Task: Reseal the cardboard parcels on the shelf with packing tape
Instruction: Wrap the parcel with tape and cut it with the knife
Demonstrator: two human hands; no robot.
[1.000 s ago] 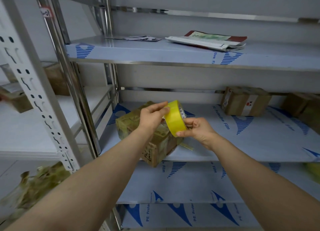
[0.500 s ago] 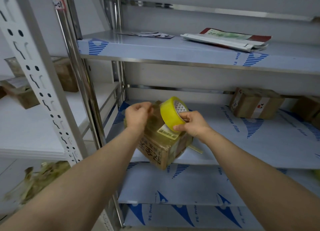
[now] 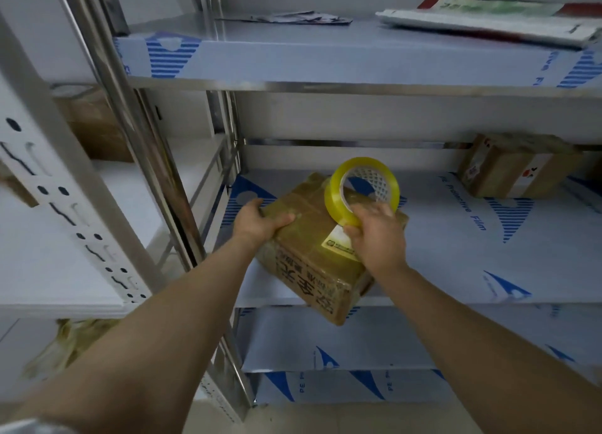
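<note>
One other parcel far right.

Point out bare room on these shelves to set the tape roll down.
The middle shelf is bare between the near parcel and the far parcel at the back right. The upper shelf is bare between the loose papers and the flat packets. Crowded: its front left, where the left hand grips the near parcel and the right hand holds the tape roll.

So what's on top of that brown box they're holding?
A yellow tape roll stands on edge over the box, gripped by the right hand. A pale label lies on top, partly hidden under that hand. The left hand covers its left corner.
</note>
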